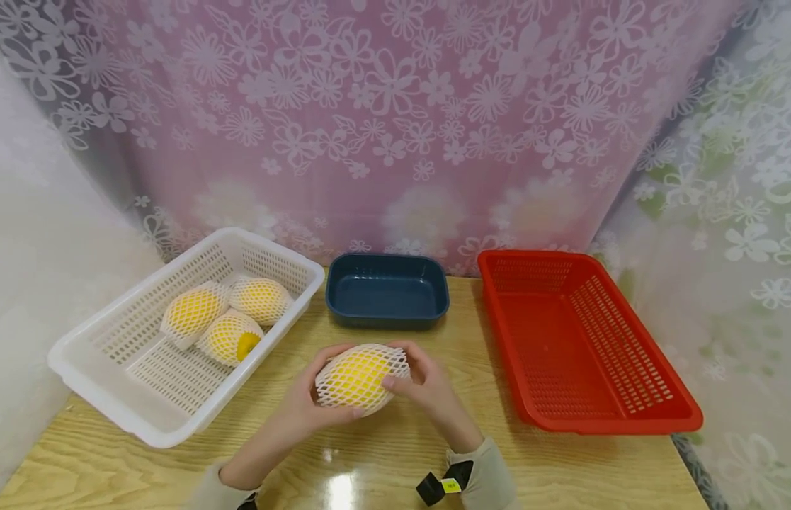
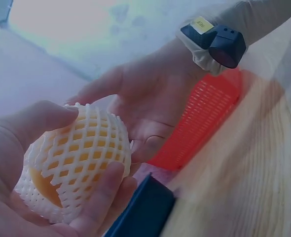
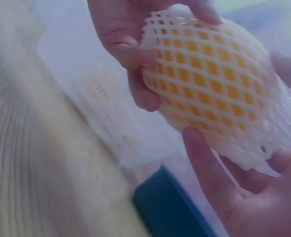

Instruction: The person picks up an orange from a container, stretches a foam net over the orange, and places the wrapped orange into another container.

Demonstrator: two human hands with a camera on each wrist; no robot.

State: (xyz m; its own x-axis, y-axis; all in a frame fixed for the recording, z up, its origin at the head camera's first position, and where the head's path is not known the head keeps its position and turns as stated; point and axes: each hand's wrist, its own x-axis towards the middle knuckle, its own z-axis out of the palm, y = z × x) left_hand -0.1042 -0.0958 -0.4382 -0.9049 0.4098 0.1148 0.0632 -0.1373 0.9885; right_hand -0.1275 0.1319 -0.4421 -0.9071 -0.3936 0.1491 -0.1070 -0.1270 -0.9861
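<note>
A yellow oval fruit in a white foam net [image 1: 355,377] is held between both hands, above the near part of the table. My left hand [image 1: 311,398] grips its left end, with the thumb along the near side. At the other end my right hand [image 1: 431,388] holds the fruit, its thumb on the net and its fingers behind. In the left wrist view, smooth yellow skin shows through an opening of the net [image 2: 86,153]. The right wrist view shows fingers of both hands touching the net [image 3: 209,79].
To the left stands a white slotted basket [image 1: 172,433] with several netted yellow fruits [image 1: 194,312] inside. A dark blue tray [image 1: 387,322] sits behind the hands. At right is a red slotted basket [image 1: 544,354]. A flowered pink curtain [image 1: 395,142] hangs behind the wooden table [image 1: 382,467].
</note>
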